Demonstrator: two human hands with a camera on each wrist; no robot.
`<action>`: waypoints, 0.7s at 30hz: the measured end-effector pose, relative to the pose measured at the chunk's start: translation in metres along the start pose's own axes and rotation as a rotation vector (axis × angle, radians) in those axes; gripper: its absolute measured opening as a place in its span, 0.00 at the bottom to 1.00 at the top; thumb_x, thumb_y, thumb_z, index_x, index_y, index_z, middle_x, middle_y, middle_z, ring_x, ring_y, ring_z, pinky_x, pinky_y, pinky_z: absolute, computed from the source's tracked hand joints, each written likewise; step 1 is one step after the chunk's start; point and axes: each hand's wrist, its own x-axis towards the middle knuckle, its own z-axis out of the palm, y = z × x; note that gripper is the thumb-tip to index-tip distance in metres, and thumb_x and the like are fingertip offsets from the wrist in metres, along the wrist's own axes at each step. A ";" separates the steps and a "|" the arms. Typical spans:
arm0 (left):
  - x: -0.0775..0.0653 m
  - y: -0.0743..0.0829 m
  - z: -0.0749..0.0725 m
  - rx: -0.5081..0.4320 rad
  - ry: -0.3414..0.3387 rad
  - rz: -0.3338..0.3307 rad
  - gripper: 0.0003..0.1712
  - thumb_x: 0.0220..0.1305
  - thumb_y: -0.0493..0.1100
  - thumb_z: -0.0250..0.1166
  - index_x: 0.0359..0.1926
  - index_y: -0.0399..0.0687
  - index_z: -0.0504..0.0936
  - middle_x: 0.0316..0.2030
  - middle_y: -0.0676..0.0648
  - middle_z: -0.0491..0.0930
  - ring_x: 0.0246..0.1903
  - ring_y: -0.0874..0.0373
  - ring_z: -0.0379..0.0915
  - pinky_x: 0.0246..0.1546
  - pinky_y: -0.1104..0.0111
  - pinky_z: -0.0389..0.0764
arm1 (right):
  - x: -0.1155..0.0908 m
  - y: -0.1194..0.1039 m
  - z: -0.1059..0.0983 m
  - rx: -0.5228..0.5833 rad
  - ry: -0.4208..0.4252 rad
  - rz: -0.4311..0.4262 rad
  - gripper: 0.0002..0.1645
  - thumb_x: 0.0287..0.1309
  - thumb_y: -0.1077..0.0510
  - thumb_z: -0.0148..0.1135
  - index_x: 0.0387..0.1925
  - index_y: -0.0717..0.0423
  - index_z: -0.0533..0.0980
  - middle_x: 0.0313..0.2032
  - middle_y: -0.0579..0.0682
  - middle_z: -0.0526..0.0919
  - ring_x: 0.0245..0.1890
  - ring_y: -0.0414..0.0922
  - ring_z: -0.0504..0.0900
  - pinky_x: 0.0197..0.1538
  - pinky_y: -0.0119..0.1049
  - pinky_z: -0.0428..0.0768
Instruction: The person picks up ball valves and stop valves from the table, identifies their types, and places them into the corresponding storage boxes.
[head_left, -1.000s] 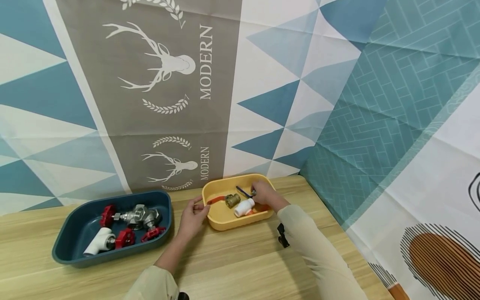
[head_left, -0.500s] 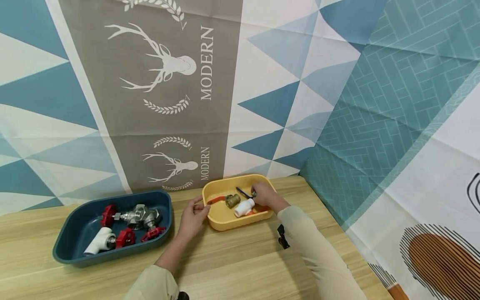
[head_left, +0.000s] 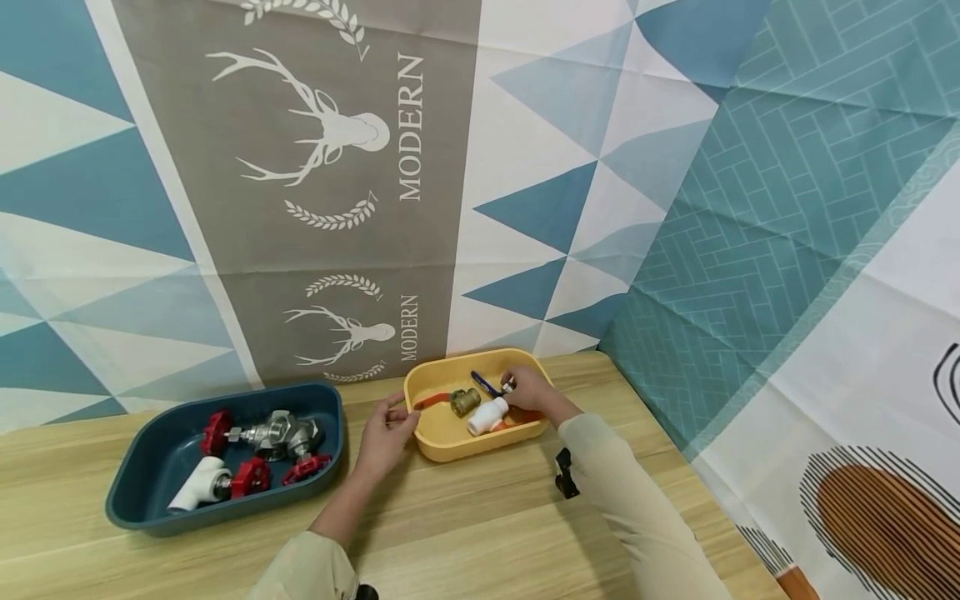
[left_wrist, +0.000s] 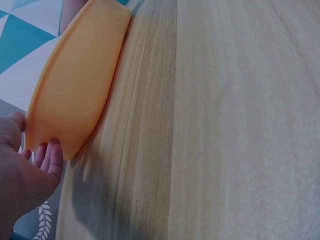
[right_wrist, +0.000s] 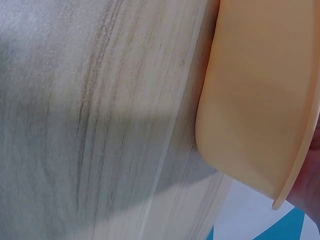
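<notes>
A yellow tray (head_left: 444, 452) stands against the back wall. My left hand (head_left: 386, 437) grips its left end; in the left wrist view the thumb is at the rim and the other fingers lie on the outer wall. Inside the tray my right hand (head_left: 531, 390) holds a blue-handled ball valve (head_left: 486, 384), whose metal body is mostly hidden by the fingers. Left of it lies a brass ball valve (head_left: 465, 402) with a red-orange lever. Near the tray's front a white plastic valve (head_left: 487, 415) sits close to the right hand, with orange showing beside it.
To the left is a dark blue tray (head_left: 161, 523) with a white valve (head_left: 201, 483) and metal valves (head_left: 281, 433) with red handwheels. Patterned cloth (head_left: 442, 167) covers the wall behind and on the right. Wooden tabletop (head_left: 465, 533) lies in front of both trays.
The blue handle has shifted slightly in the right hand, and a little more of the valve's metal shows. My left hand stays on the tray's end.
</notes>
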 end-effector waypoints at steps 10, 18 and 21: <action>0.000 0.000 -0.001 -0.004 0.000 0.006 0.28 0.64 0.40 0.60 0.63 0.37 0.65 0.42 0.39 0.70 0.34 0.61 0.70 0.28 0.77 0.73 | -0.002 0.000 -0.002 0.078 0.008 0.030 0.18 0.51 0.60 0.66 0.45 0.62 0.76 0.41 0.56 0.80 0.39 0.47 0.76 0.47 0.40 0.76; 0.000 0.001 0.000 -0.003 -0.005 0.000 0.29 0.64 0.42 0.61 0.63 0.38 0.65 0.43 0.40 0.71 0.35 0.62 0.70 0.29 0.78 0.73 | -0.004 -0.001 -0.003 0.137 0.003 0.056 0.19 0.52 0.60 0.66 0.46 0.63 0.76 0.41 0.57 0.80 0.40 0.48 0.77 0.46 0.41 0.77; 0.000 0.001 0.000 -0.008 -0.004 0.000 0.29 0.64 0.41 0.60 0.63 0.38 0.65 0.42 0.40 0.71 0.35 0.62 0.71 0.29 0.77 0.74 | -0.004 0.000 -0.002 0.165 0.001 0.065 0.19 0.52 0.61 0.65 0.46 0.63 0.76 0.40 0.58 0.80 0.38 0.48 0.77 0.44 0.40 0.77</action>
